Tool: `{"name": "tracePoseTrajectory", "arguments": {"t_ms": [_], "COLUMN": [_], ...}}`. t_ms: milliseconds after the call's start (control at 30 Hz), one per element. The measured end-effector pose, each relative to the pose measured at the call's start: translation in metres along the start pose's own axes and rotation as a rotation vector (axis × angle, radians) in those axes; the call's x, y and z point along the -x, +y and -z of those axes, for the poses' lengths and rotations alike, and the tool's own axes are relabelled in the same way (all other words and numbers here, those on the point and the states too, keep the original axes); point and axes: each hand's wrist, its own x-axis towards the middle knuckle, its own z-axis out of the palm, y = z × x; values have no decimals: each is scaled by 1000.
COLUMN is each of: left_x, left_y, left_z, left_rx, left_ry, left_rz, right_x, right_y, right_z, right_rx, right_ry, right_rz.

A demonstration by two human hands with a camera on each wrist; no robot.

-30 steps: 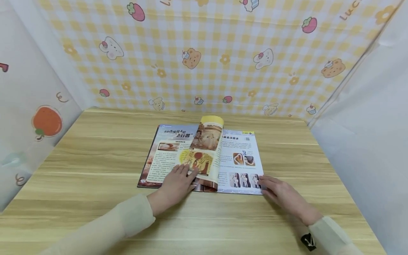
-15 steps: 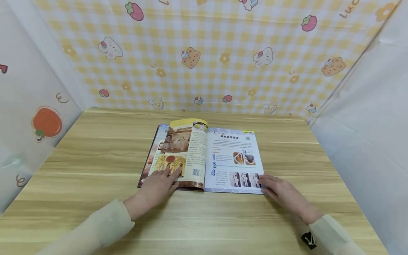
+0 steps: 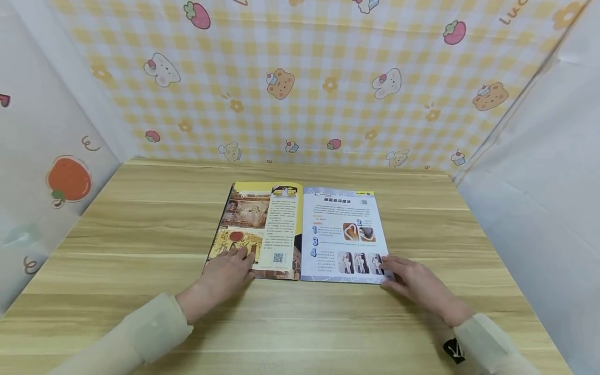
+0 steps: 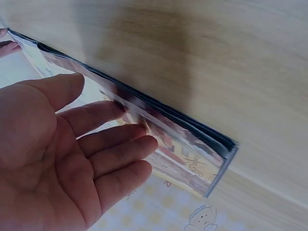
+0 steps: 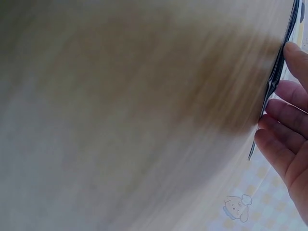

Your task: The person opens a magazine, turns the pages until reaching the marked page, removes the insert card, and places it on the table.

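Note:
An open magazine (image 3: pixel 344 208) lies on the wooden table, with a yellow and brown illustrated left page (image 3: pixel 283 229) and a white right page of text and small photos. My left hand (image 3: pixel 228 271) rests on the lower part of the left page, its fingers loosely extended. Seen from the left wrist, the palm of the left hand (image 4: pixel 72 159) shows, with the fingertips at the page near the magazine's lower edge. At the lower right corner, my right hand (image 3: pixel 419 286) touches the magazine's edge with relaxed fingers and thumb, as the right wrist view of that hand (image 5: pixel 293 115) also shows.
The wooden table (image 3: pixel 300 328) extends all round the magazine. Behind it hangs a yellow checked cloth (image 3: pixel 309 120) with cartoon prints. Pale panels stand at the left (image 3: pixel 33 208) and right (image 3: pixel 539 172). A black patch (image 3: pixel 453 350) is by the right sleeve.
A curled page has turned over from right to left and now lies nearly flat on the left side. My left hand moved left with it; the right hand stayed at the corner.

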Motion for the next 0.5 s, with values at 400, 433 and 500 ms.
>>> {"name": "tracePoseTrajectory", "arguments": {"t_ms": [400,433,500], "left_x": [-7,-7,-8], "left_y": [5,6,6], "left_z": [3,3,2], "left_rx": [-41,-39,-41], "left_ry": [-39,-40,-43], "left_rz": [12,13,13], "right_x": [-3,-3,-3], "right_y": [4,4,4], "right_z": [6,7,7], "right_rx": [-25,-19,-1], "right_ry": [-62,-65,-68], "right_rz": [12,17,30]}}
